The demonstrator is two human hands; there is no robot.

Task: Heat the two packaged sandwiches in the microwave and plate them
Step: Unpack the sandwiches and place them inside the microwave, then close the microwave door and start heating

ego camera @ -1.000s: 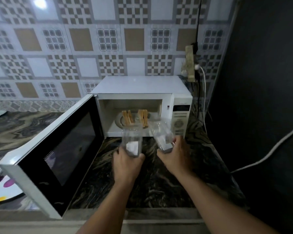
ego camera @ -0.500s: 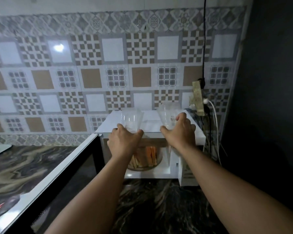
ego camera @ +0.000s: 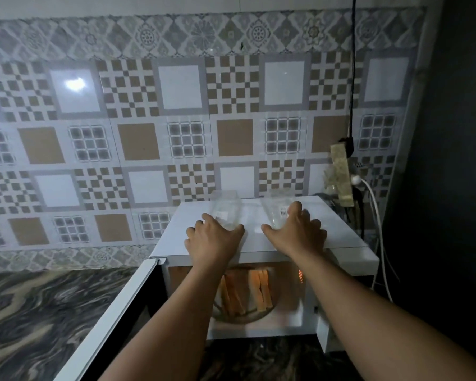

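Head view, left hand (ego camera: 213,239): fingers curled around a clear empty package (ego camera: 227,209), standing it on the microwave top (ego camera: 341,229), likely to clear it away.
Head view, right hand (ego camera: 296,233): fingers wrapped around the second clear package (ego camera: 279,207), just beyond its fingertips.
Sandwiches (ego camera: 245,291): unwrapped, below both hands, on the turntable (ego camera: 259,316) inside.
Door (ego camera: 116,312): hung open left of the fingers; heating not yet begun.

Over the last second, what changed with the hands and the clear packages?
Both clear empty packages went up from in front of the open microwave onto its top. The left hand holds the left package, the right hand the right package, both now set down. Unchanged: door open, sandwiches on the turntable inside.
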